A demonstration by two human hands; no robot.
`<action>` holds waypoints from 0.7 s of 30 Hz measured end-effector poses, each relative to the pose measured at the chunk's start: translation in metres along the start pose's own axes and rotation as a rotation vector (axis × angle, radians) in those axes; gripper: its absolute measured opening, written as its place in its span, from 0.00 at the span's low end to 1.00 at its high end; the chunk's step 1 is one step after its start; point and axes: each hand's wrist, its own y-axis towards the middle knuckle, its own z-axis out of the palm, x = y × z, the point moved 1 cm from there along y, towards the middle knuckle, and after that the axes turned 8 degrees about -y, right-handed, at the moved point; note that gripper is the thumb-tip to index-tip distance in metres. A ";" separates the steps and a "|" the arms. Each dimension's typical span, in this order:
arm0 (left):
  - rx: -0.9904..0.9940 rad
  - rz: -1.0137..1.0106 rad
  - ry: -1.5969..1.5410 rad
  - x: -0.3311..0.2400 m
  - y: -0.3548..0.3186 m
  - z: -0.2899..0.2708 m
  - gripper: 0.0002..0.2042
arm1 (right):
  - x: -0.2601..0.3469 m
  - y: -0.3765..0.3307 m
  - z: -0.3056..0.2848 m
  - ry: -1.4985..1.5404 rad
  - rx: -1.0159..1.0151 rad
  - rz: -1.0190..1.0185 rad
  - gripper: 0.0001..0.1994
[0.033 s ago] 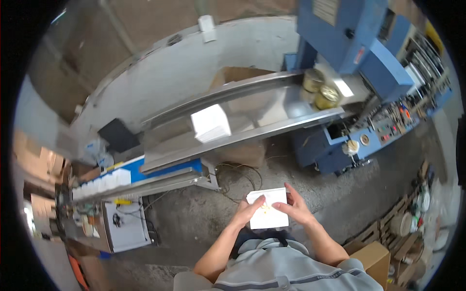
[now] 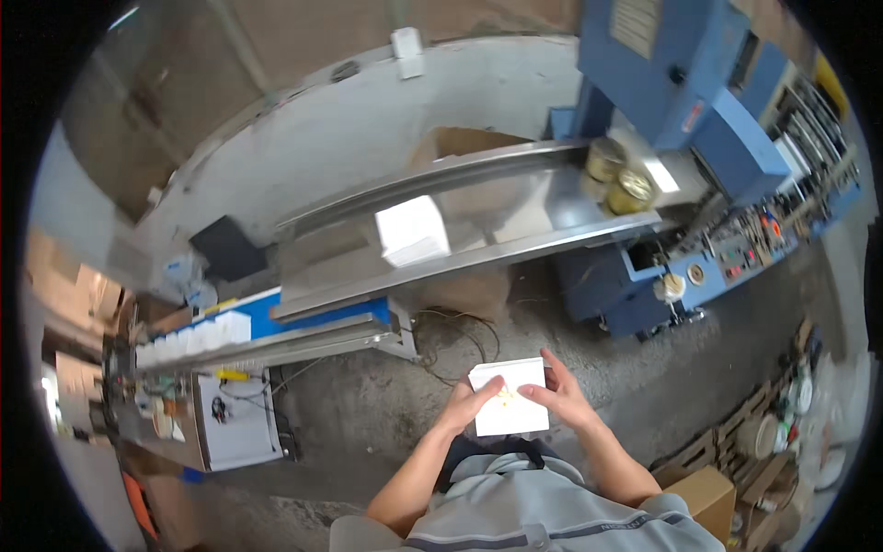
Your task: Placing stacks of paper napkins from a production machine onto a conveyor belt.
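Observation:
Both my hands hold a white square paper stack (image 2: 511, 416) low in front of my body. Small yellow-gold marks show near its middle, and its upper left corner looks layered. My left hand (image 2: 467, 405) grips the left side, thumb lying on the top face. On the opposite side my right hand (image 2: 563, 397) has its thumb across the face and fingers along the edge. The fingers beneath are mostly hidden. Beyond my hands, a similar white stack (image 2: 412, 232) lies on the long metal table (image 2: 322, 253).
Two tins (image 2: 630, 191) stand at the table's right end beside a blue machine (image 2: 635, 69). A blue conveyor belt (image 2: 262, 305) carries a row of white stacks (image 2: 198, 340). Cables (image 2: 451, 336) lie on the floor. A cardboard box (image 2: 704, 497) sits close on my right.
The table, machine and tins appear slightly farther right in the picture, as my view has turned a little. My hands keep the same hold on the paper stack.

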 end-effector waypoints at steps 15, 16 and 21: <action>-0.376 0.244 -0.282 -0.051 -0.222 -0.378 0.31 | -0.025 0.093 0.425 -0.236 0.504 0.069 0.48; -0.367 0.289 -0.291 -0.058 -0.229 -0.400 0.31 | -0.022 0.097 0.450 -0.251 0.526 0.084 0.48; -0.381 0.392 -0.213 -0.115 -0.255 -0.481 0.32 | -0.003 0.129 0.533 -0.292 0.684 0.174 0.51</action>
